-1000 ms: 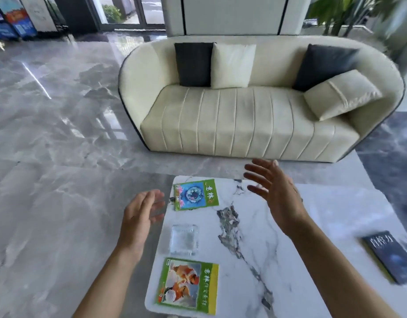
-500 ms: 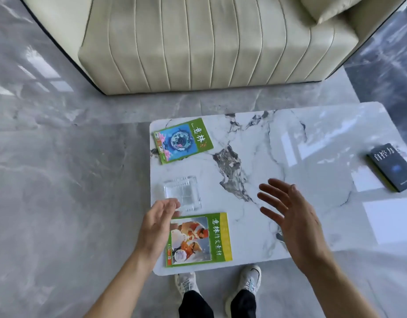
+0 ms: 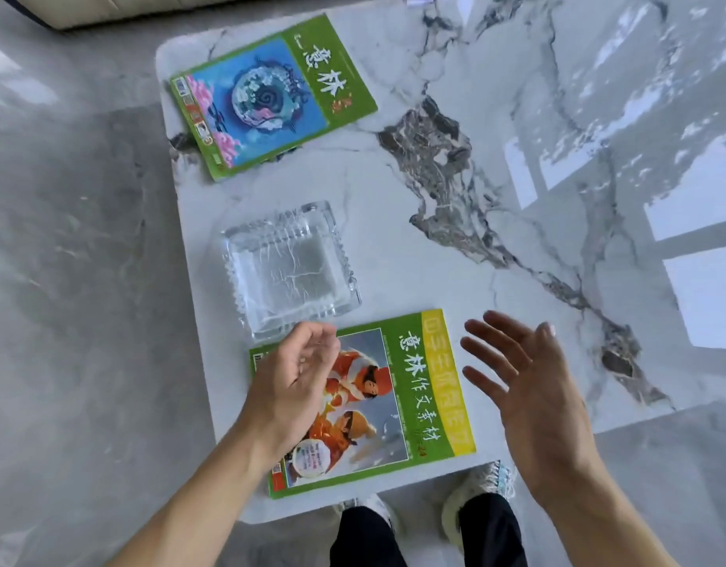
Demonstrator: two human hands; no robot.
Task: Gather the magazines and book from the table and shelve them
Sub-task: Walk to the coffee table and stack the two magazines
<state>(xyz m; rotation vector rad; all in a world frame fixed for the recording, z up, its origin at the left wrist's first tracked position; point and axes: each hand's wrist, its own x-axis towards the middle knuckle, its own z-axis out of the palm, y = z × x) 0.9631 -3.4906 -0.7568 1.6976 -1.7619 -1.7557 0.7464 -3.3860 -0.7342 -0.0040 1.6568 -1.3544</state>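
While both hands hang over the near edge of the marble tabletop (image 3: pixel 496 206), the nearer magazine (image 3: pixel 398 403), green-bordered with an orange-robed figure on its cover, lies flat directly under the left hand (image 3: pixel 289 386). Its long axis runs roughly from the person toward the far side, tilted a little to the left, and its yellow title strip faces the right hand (image 3: pixel 529 399). A second magazine (image 3: pixel 271 96), green with a blue cover picture, lies well beyond the left hand near the tabletop's far left corner, its long axis slanting across the corner and its title band on the side toward the right. Two magazines are in view; no book can be seen here. One clear glass ashtray (image 3: pixel 289 268) sits between the two magazines, just ahead of the left hand's fingertips.

The left hand is palm down over the nearer magazine's left part, fingers loosely curled, gripping nothing. The right hand hovers just right of that magazine, palm turned toward the left hand, fingers spread and straight, empty. Two pale shoes (image 3: pixel 480 489) show below the tabletop edge.
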